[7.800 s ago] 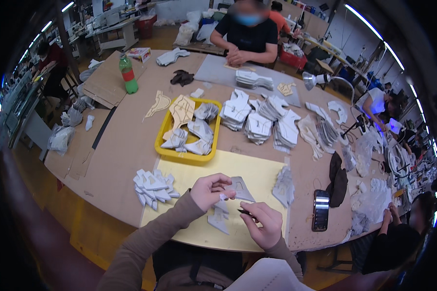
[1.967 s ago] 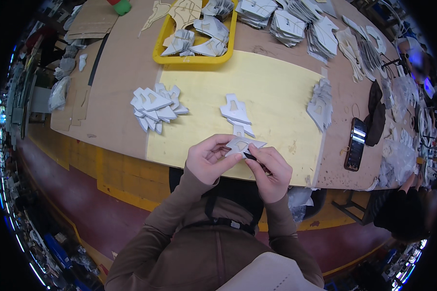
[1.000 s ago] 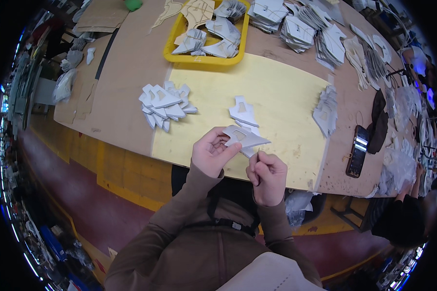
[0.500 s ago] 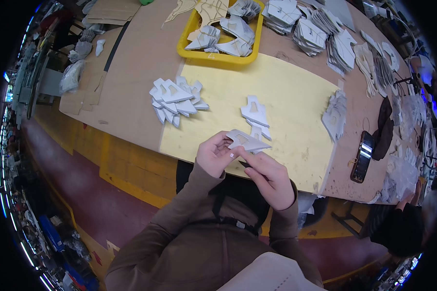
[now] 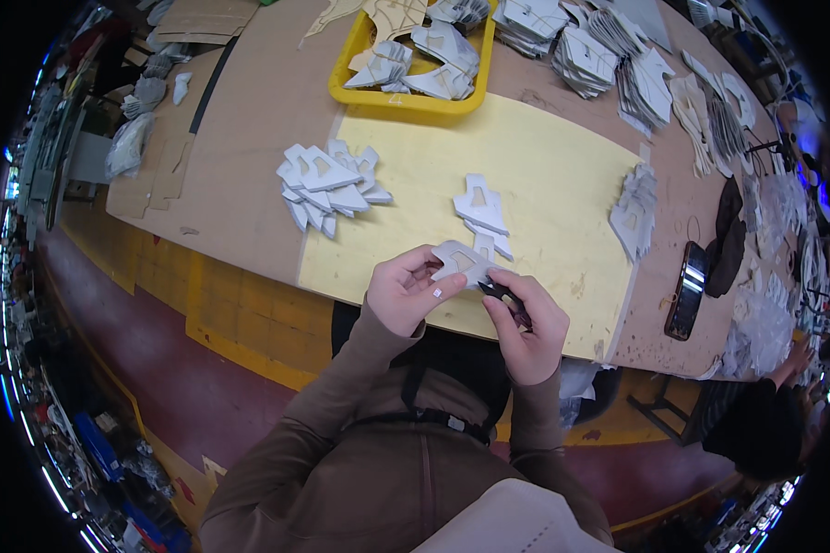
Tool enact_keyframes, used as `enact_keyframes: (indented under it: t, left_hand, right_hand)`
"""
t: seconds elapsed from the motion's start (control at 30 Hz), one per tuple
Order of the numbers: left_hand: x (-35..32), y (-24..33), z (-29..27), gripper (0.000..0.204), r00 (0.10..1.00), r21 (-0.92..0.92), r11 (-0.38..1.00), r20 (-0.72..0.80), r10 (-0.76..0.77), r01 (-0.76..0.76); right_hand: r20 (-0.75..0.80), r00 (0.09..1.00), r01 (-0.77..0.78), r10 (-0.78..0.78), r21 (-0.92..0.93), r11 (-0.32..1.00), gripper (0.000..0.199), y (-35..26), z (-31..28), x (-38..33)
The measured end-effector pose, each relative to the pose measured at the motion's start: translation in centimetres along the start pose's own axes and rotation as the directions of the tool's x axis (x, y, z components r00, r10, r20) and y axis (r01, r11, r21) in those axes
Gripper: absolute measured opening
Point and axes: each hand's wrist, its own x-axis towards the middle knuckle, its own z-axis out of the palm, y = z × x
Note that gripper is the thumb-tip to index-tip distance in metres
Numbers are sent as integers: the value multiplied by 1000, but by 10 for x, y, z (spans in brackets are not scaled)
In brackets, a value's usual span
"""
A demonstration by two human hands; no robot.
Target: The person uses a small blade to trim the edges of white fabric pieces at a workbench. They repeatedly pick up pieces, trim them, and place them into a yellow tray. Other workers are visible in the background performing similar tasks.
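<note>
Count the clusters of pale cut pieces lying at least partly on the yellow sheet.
3: the left pile, the right stack, and the middle group just beyond the held piece, which could hide more.

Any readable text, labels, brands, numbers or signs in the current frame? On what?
Yellow tray, near rim: one pale mark, not transcribed.
Left hand, thumb: small white tag, too small to read.
Stacked white pieces: dark marks, too small to read.
Phone: nothing legible.

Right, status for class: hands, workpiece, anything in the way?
Left hand pinching flat, pointed, grey-white cutout piece; right hand gripping slim black tool; similar pieces close beyond.
</note>
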Motion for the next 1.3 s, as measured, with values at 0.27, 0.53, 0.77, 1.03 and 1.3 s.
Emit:
enact_keyframes:
  t: [0.27,0.53,0.77,1.03,1.3]
  left_hand:
    - [-3,8,-1,35,994,-59,994,69,-87,91]
    - [-6,10,-4,34,991,-24,994,88,-106,108]
    - [-6,9,-8,27,973,157,973,127,-192,172]
    - [-7,8,-5,28,983,70,992,146,-111,101]
    - [-7,8,-6,26,981,124,988,160,-113,94]
  right_hand:
    - [-9,1000,-14,15,68,998,27,1,-1,0]
    - [61,994,-101,95,103,990,26,-4,-7,0]
    - [64,990,-136,127,162,977,24,-2,-5,-3]
    - [7,990,-137,140,266,954,25,-3,3,-5]
    - [91,990,-127,111,196,972,24,-1,-10,-2]
